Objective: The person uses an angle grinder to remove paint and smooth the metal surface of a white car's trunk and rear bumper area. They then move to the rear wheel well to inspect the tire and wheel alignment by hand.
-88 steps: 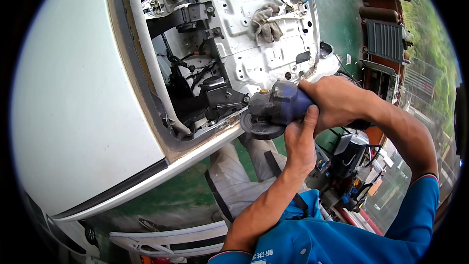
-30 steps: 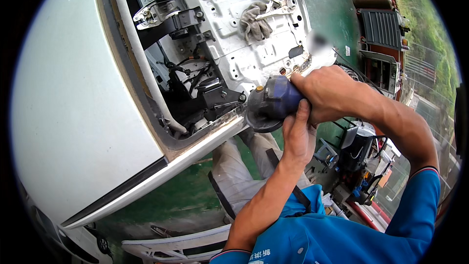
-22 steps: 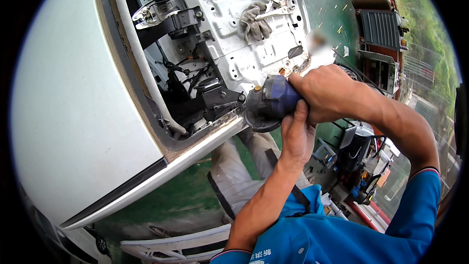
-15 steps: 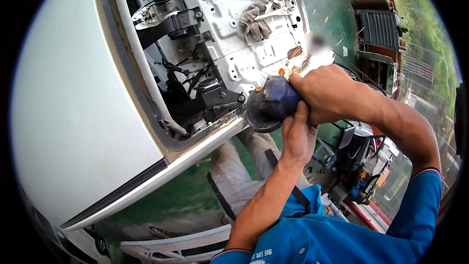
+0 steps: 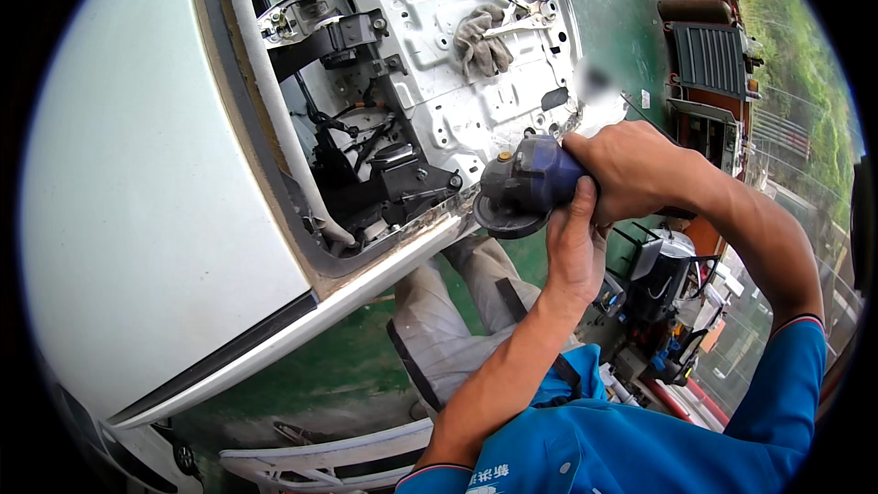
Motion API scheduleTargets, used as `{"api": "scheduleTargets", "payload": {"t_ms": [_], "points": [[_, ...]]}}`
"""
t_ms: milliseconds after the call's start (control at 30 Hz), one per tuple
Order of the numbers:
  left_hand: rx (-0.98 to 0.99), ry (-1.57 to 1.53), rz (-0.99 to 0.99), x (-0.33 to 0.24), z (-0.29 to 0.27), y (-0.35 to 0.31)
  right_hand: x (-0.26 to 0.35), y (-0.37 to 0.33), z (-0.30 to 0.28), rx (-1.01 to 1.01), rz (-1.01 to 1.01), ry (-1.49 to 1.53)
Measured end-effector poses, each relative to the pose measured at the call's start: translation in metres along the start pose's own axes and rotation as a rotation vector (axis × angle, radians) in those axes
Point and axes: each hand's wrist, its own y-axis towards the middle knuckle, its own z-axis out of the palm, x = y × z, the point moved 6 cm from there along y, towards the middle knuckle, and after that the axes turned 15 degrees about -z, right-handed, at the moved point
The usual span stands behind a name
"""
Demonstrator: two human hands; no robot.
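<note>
Both my hands are wrapped round a blue and black angle grinder [image 5: 554,171]. My right hand [image 5: 633,168] grips the body from the right and above. Under it my left hand [image 5: 576,256] is closed round the tool from below, its thumb along the side. The dark guard and disc end [image 5: 505,210] points left, beside the end of the white car body sill [image 5: 430,236]; whether the disc touches metal is hidden. Just beyond the grinder lies the bare white floor panel [image 5: 485,110], with holes and scuffed edges.
Grey work gloves [image 5: 482,41] and locking pliers [image 5: 530,20] lie on the panel. A large white car panel [image 5: 137,183] fills the left. Brackets and wiring [image 5: 375,146] sit inside the opening. A grey cabinet [image 5: 710,57] and equipment [image 5: 672,274] stand right. My legs [image 5: 448,311] are below the sill.
Sparks that flew from the grinder across the panel and floor are gone, with their orange glow in the holes. The grinder and both hands have shifted slightly right, away from the sill.
</note>
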Motion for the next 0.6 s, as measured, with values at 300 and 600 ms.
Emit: {"api": "scheduleTargets", "payload": {"t_ms": [300,600], "points": [[-0.171,0.004,0.055,-0.016,-0.004,-0.012,0.003,0.025,-0.007,0.043,-0.122,0.156],[-0.27,-0.017,0.062,-0.032,0.005,-0.016,-0.004,0.044,-0.006,0.128,-0.158,0.283]]}}
